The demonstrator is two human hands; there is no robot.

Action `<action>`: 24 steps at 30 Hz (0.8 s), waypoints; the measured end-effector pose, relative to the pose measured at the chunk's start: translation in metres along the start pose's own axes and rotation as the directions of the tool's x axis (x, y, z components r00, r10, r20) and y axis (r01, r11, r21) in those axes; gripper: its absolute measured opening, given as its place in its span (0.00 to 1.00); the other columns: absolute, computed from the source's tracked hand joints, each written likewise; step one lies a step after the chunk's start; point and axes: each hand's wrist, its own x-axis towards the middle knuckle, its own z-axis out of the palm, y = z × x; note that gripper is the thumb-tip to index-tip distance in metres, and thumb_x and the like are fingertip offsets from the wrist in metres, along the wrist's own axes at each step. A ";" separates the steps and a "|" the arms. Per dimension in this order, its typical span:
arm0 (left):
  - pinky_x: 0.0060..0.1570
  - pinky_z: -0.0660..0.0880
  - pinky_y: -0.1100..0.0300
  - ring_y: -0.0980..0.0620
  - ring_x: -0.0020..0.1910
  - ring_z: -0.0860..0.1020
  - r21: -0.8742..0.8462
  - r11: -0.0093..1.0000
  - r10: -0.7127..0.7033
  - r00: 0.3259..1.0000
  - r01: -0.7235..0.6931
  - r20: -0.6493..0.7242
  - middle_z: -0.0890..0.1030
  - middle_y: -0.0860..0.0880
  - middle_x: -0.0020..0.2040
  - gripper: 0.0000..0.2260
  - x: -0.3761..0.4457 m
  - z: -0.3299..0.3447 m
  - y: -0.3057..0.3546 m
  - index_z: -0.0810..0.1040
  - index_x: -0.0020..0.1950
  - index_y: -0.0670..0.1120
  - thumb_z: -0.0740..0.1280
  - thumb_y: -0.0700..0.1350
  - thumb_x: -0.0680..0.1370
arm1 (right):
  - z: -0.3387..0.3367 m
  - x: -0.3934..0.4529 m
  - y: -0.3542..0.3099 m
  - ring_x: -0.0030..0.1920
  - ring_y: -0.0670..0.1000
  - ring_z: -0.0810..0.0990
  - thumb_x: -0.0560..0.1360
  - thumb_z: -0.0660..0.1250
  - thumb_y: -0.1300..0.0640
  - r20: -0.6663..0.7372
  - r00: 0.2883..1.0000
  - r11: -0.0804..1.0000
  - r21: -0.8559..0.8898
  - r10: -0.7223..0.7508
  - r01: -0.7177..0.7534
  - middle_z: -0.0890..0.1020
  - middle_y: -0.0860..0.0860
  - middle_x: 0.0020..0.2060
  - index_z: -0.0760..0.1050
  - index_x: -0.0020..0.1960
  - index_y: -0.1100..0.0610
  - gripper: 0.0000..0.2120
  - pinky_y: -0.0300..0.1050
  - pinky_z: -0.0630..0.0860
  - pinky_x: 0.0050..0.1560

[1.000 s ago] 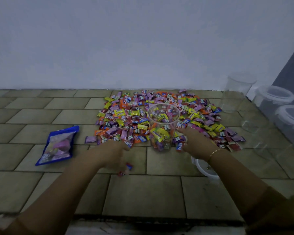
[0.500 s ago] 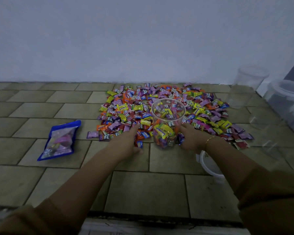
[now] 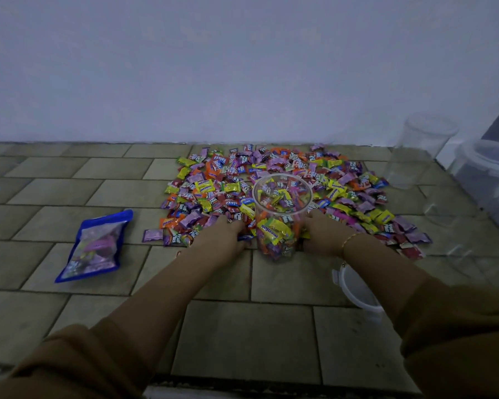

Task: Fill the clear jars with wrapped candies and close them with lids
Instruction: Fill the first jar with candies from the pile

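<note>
Head view: clear jar (image 3: 281,217) stood upright, part-filled, at candy pile's (image 3: 274,180) near edge on floor; my left hand (image 3: 226,233) pressed into candies, finger state unclear; right hand (image 3: 323,234) touched jar's side; lid (image 3: 355,289) lay nearby.

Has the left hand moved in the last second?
Yes. The left hand went forward from the bare tile into the candy pile's near edge, closer to the jar.
</note>
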 end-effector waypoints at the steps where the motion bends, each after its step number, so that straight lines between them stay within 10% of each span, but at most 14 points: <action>1: 0.57 0.73 0.49 0.40 0.64 0.71 0.011 1.000 0.009 1.000 -0.009 0.004 0.63 0.40 0.71 0.19 0.001 0.000 0.000 0.67 0.69 0.50 0.59 0.55 0.80 | 0.001 0.000 0.001 0.61 0.61 0.71 0.76 0.65 0.54 -0.027 1.000 1.000 -0.007 0.003 -0.003 0.64 0.58 0.64 0.68 0.68 0.50 0.21 0.51 0.69 0.62; 10: 0.51 0.70 0.57 0.41 0.59 0.74 -0.094 0.994 0.049 0.999 -0.051 -0.019 0.71 0.38 0.67 0.15 0.008 -0.005 -0.007 0.77 0.61 0.43 0.66 0.49 0.78 | -0.004 -0.002 0.015 0.48 0.54 0.79 0.77 0.63 0.61 -0.267 0.961 0.983 0.183 0.076 -0.027 0.80 0.56 0.53 0.76 0.61 0.55 0.13 0.40 0.72 0.42; 15: 0.30 0.62 0.62 0.49 0.37 0.72 -0.261 0.965 -0.022 0.998 0.005 -0.064 0.75 0.45 0.38 0.10 0.003 -0.017 -0.009 0.81 0.47 0.41 0.68 0.48 0.76 | -0.024 -0.017 0.019 0.22 0.41 0.76 0.76 0.63 0.66 -0.372 0.914 0.826 0.558 0.159 0.084 0.76 0.50 0.31 0.76 0.54 0.59 0.08 0.31 0.69 0.21; 24: 0.28 0.56 0.59 0.53 0.26 0.62 -0.569 0.811 -0.173 0.876 -0.133 -0.451 0.65 0.49 0.27 0.20 -0.022 -0.081 -0.004 0.69 0.28 0.44 0.71 0.51 0.73 | -0.081 -0.053 -0.004 0.16 0.41 0.70 0.74 0.67 0.66 -0.545 0.826 0.604 0.709 0.143 0.363 0.75 0.48 0.17 0.77 0.53 0.57 0.09 0.31 0.66 0.19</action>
